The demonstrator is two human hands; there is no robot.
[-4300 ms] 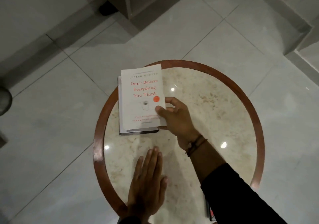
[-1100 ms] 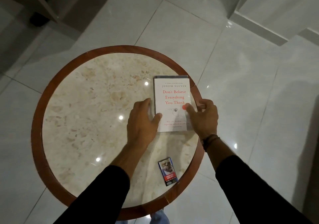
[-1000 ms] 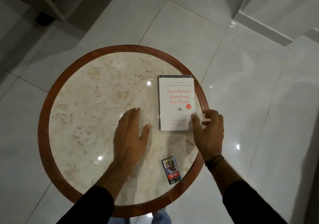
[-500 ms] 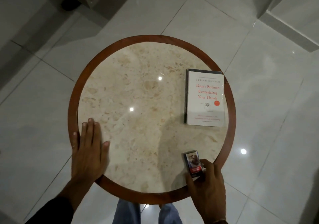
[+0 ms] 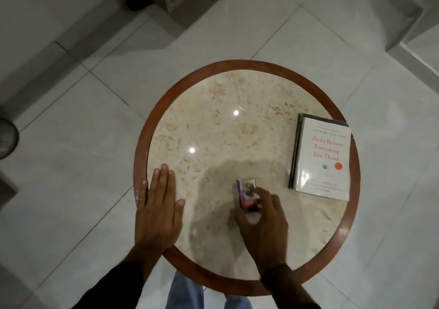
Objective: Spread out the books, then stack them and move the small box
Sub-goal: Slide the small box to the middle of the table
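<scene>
Small box (image 5: 247, 195), blurred, pinched in fingers of right hand (image 5: 261, 223) near six o'clock on round tabletop (image 5: 213, 128). Books (image 5: 321, 157) stacked at three o'clock by wooden rim, white cover uppermost, well apart from box. Left hand (image 5: 158, 210) spread flat, palm down, at eight o'clock over rim.

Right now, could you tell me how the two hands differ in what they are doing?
The left hand lies flat and open, palm down on the table edge; the right hand is curled around the small box. The left holds nothing; the right grips the box. Both are bare, over the table's near side.
</scene>
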